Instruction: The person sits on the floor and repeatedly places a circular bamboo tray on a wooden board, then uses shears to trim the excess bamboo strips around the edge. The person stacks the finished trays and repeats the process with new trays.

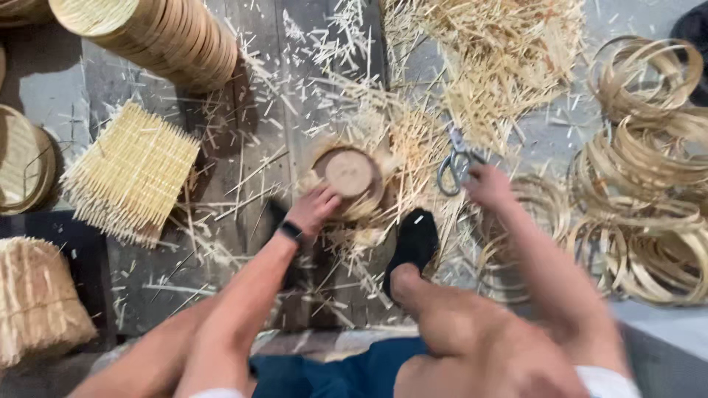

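Bare forearms with white sleeve edges (608, 381) near the elbows. A black wristband (291, 232) circles the left wrist. Blue shorts (346, 372); black sock (414, 243) on one foot.

Both bare forearms reach forward and away from the body, the left from the lower left, the right from the lower right. Relative to the round wooden block (352, 175), the left hand (313, 209) lies just below and to its left — fingers curled, knuckles up, touching its near edge. A dark band circles the left wrist (290, 231). The right hand (488, 186) sits well to the block's right, fingers bent downward; its grip is blurred. Bare knees show below — one foot in a black sock (413, 247).
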